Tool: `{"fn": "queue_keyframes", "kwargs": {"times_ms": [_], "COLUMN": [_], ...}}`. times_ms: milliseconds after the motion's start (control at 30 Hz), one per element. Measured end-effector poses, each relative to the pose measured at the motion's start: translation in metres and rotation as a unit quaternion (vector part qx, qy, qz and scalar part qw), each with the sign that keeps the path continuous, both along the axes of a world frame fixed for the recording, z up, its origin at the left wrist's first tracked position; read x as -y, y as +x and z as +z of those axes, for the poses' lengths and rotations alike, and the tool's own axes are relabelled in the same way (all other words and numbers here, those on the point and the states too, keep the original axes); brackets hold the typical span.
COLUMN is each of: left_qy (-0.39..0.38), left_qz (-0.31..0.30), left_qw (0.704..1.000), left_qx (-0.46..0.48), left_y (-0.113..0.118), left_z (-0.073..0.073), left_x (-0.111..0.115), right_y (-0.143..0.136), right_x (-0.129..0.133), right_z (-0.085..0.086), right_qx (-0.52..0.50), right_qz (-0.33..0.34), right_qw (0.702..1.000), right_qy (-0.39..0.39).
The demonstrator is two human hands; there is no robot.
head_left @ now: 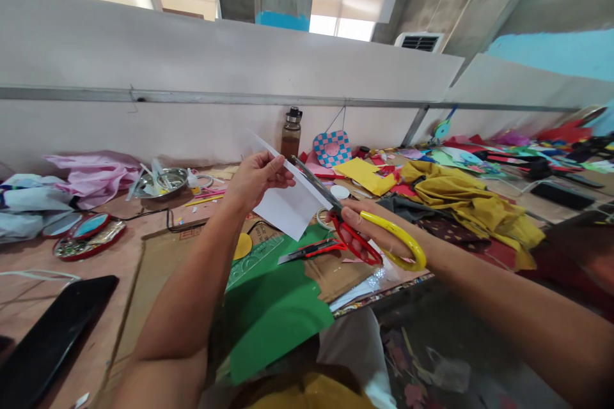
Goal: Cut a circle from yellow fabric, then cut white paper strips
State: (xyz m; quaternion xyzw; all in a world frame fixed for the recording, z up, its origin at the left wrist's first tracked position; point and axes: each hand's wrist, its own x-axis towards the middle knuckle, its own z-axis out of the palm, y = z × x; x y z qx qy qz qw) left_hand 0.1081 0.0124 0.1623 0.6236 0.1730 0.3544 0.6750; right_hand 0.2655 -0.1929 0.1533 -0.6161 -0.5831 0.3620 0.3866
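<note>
My left hand pinches the upper edge of a sheet of white paper, which hangs down above the table. In my right hand is a pair of scissors with one yellow and one red handle loop. Their blades point up and to the left along the paper's right edge, close to my left fingers. Whether the blades are parted is hard to make out. Below the paper, a utility knife with red and black parts rests near green paper and a clear green-tinted ruler.
Brown cardboard lies under the green paper. A black phone sits at left, near an open red case and a metal bowl. A bottle stands by the wall. Yellow cloth and paper scraps crowd the right.
</note>
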Motion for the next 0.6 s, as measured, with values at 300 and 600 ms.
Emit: {"fn": "queue_keyframes", "kwargs": {"times_ms": [300, 600], "left_qy": [0.001, 0.004], "left_qz": [-0.018, -0.021], "left_qw": [1.0, 1.0], "left_qx": [-0.01, -0.012], "left_y": [-0.0015, -0.0042], "left_z": [0.0005, 0.0005], "left_x": [0.0019, -0.0012], "right_y": [-0.0048, -0.0031], "right_x": [-0.0026, -0.003], "right_z": [0.0032, 0.0001], "right_qx": [0.036, 0.074], "right_qz": [-0.022, -0.008], "right_qw": [0.999, 0.997], "right_qy": [-0.017, 0.019]}}
